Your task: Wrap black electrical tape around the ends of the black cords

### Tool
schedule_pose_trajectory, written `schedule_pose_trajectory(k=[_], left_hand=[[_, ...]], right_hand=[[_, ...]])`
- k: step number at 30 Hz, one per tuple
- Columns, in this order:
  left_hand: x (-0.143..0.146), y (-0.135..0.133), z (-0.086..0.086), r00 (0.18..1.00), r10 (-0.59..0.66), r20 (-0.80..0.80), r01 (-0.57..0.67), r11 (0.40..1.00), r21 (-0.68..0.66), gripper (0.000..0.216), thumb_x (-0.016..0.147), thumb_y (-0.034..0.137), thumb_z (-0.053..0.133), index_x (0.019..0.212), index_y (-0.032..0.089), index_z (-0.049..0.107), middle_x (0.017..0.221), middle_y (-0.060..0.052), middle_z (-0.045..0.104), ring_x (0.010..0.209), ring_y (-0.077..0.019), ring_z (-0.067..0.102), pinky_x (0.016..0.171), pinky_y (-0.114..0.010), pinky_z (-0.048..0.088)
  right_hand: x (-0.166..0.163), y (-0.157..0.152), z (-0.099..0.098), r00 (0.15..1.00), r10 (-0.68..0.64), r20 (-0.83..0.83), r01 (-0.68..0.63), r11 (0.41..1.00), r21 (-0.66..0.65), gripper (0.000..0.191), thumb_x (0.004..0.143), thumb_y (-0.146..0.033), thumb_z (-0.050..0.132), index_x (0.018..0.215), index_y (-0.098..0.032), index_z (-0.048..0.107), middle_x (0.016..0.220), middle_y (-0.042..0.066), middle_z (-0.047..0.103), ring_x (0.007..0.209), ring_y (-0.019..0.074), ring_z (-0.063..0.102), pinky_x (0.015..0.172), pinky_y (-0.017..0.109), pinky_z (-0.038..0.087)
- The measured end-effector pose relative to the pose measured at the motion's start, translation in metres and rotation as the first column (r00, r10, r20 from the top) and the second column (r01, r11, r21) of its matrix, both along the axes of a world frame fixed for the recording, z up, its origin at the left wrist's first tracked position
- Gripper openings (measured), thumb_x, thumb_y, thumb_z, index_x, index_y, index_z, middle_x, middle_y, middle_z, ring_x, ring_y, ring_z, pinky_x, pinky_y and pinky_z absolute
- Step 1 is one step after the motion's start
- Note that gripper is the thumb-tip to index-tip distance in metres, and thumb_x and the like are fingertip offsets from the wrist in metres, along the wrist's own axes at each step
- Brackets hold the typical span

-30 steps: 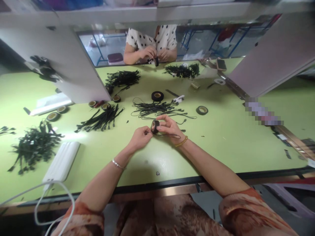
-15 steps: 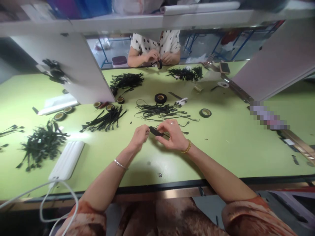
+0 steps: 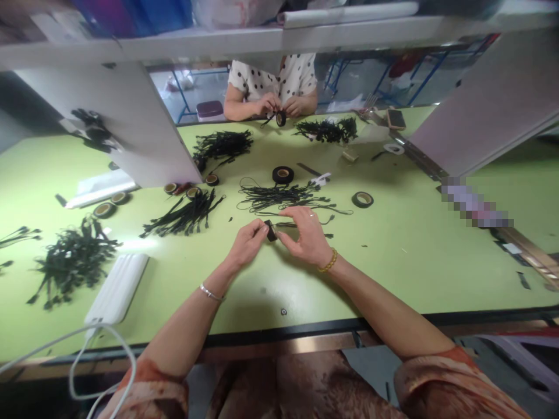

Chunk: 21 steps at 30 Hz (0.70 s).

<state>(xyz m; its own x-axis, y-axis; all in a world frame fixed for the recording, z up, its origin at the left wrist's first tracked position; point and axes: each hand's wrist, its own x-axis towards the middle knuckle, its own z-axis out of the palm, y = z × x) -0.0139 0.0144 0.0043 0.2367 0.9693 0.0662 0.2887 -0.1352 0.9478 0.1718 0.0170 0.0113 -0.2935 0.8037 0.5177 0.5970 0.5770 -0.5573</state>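
My left hand point(image 3: 251, 240) is closed, its thumb and fingertips pinching a short piece of black tape point(image 3: 271, 231). My right hand point(image 3: 308, 235) is just to the right, index finger and thumb spread apart, with the thumb tip at the tape's edge. Thin dark cable point(image 3: 286, 224) shows in the gap between that thumb and index finger; whether it joins the tape I cannot tell. Just beyond my hands lies a loose bundle of thin black cables point(image 3: 275, 196). Behind this bundle is a black tape roll point(image 3: 283, 174), and another tape roll point(image 3: 363, 199) lies to the right.
Cable bundles point(image 3: 186, 214) and a heap of black cables point(image 3: 74, 253) lie left, near a white power bank point(image 3: 117, 288) with a white cord. Upright white panels point(image 3: 117, 125) flank the green table point(image 3: 393, 262). Across it, a person's hands point(image 3: 279, 106) hold a tape roll.
My right hand's index finger has lifted away from the thumb. The black tape between my hands now shows as a shorter, more upright piece, with my left thumb on it.
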Motion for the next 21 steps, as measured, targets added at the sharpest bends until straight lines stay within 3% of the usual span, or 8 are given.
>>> schedule_pose_trajectory(k=[4, 6, 8, 11, 13, 21], left_hand=[[-0.001, -0.003, -0.003, 0.973, -0.015, -0.231, 0.041, 0.993, 0.109, 0.032, 0.093, 0.042, 0.042, 0.074, 0.019, 0.052, 0.068, 0.002, 0.055, 0.064, -0.0122, 0.046, 0.064, -0.026, 0.037], [-0.002, -0.002, -0.005, 0.912, 0.063, -0.405, 0.043, 0.968, 0.247, 0.031, 0.094, 0.039, 0.042, 0.074, 0.019, 0.055, 0.067, 0.000, 0.056, 0.066, -0.0141, 0.047, 0.065, -0.027, 0.037], [-0.003, -0.001, -0.006, 0.836, 0.171, -0.521, 0.074, 0.906, 0.417, 0.029, 0.094, 0.038, 0.045, 0.078, 0.019, 0.060, 0.073, -0.004, 0.061, 0.075, -0.0179, 0.051, 0.072, -0.031, 0.040], [-0.004, 0.001, -0.006, 0.801, 0.231, -0.552, 0.179, 0.787, 0.590, 0.023, 0.094, 0.036, 0.049, 0.093, 0.019, 0.064, 0.098, -0.010, 0.069, 0.098, -0.0228, 0.055, 0.086, -0.035, 0.041], [-0.004, 0.000, -0.007, 0.800, 0.225, -0.557, 0.235, 0.736, 0.635, 0.021, 0.095, 0.032, 0.048, 0.097, 0.019, 0.064, 0.105, -0.010, 0.069, 0.098, -0.0222, 0.055, 0.085, -0.035, 0.041], [-0.001, -0.003, -0.008, 0.750, 0.301, -0.588, 0.271, 0.671, 0.690, 0.027, 0.096, 0.034, 0.047, 0.080, 0.020, 0.062, 0.082, -0.007, 0.064, 0.077, -0.0186, 0.050, 0.071, -0.035, 0.033]], right_hand=[[0.002, 0.003, 0.002, 0.994, 0.105, 0.021, -0.098, 0.972, -0.215, 0.011, 0.086, -0.026, 0.055, 0.081, -0.019, 0.062, 0.078, 0.005, 0.069, 0.072, 0.0189, 0.058, 0.071, 0.033, 0.039], [0.004, 0.004, 0.002, 0.993, 0.110, -0.040, -0.117, 0.946, -0.303, 0.015, 0.087, -0.026, 0.054, 0.075, -0.018, 0.059, 0.072, 0.003, 0.066, 0.064, 0.0154, 0.054, 0.063, 0.029, 0.037], [0.005, 0.005, 0.003, 0.988, 0.125, -0.090, -0.149, 0.917, -0.371, 0.016, 0.086, -0.027, 0.054, 0.073, -0.018, 0.059, 0.069, 0.002, 0.064, 0.060, 0.0132, 0.050, 0.059, 0.027, 0.035], [0.007, 0.007, 0.005, 0.979, 0.159, -0.124, -0.198, 0.876, -0.440, 0.020, 0.085, -0.029, 0.054, 0.069, -0.018, 0.058, 0.062, -0.001, 0.058, 0.057, 0.0119, 0.045, 0.058, 0.026, 0.033], [0.008, 0.008, 0.006, 0.974, 0.168, -0.153, -0.222, 0.845, -0.487, 0.022, 0.085, -0.031, 0.054, 0.067, -0.018, 0.057, 0.059, -0.002, 0.056, 0.057, 0.0117, 0.044, 0.058, 0.026, 0.033], [0.012, 0.011, 0.012, 0.940, 0.177, -0.292, -0.330, 0.689, -0.645, 0.027, 0.082, -0.033, 0.060, 0.060, -0.017, 0.055, 0.053, -0.004, 0.052, 0.050, 0.0092, 0.042, 0.055, 0.025, 0.033]])
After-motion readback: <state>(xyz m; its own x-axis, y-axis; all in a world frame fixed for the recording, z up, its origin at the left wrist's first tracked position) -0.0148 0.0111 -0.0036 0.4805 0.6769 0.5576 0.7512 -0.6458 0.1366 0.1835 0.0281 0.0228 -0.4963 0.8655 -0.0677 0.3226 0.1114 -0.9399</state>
